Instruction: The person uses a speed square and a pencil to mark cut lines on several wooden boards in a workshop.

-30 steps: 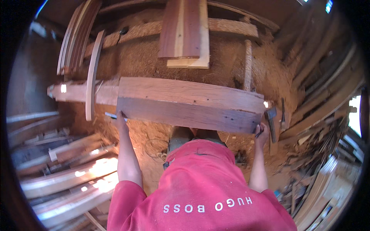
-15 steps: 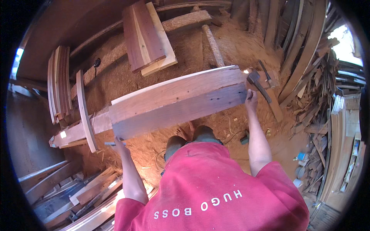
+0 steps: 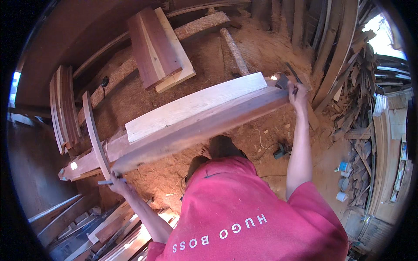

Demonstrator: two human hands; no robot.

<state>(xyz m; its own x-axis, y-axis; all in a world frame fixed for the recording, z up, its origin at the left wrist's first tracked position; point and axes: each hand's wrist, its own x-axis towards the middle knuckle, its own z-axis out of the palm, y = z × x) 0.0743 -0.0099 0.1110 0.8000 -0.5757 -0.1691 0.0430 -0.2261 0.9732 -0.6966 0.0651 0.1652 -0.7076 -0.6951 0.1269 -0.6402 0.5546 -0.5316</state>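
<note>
A long reddish-brown plank (image 3: pixel 204 125) spans the space in front of me, slightly blurred and tilted with a narrow side showing. My left hand (image 3: pixel 119 184) is closed at its left end, and a thin blue-grey stick (image 3: pixel 112 182), perhaps a pencil, pokes out across the fingers. At the right end my right hand (image 3: pixel 298 96) is closed round the plank's corner. Right behind lies a pale board (image 3: pixel 196 106) with its light face showing. The dark head of a hammer-like tool (image 3: pixel 282 81) sits beside my right hand; its handle is mostly hidden.
Beneath the boards runs a wooden bench beam (image 3: pixel 87 155), crossed by a curved strip (image 3: pixel 95 135). Two stacked boards (image 3: pixel 157 50) lie beyond, with upright planks (image 3: pixel 64 108) to the left. Scrap wood (image 3: pixel 361 82) heaps at right. A dark tool (image 3: pixel 281 150) lies on the shavings-covered ground.
Both hands have moved outward, the left down and left, the right up and right. The plank has tilted from its broad face to a narrower side. More of the pale board's face shows.
</note>
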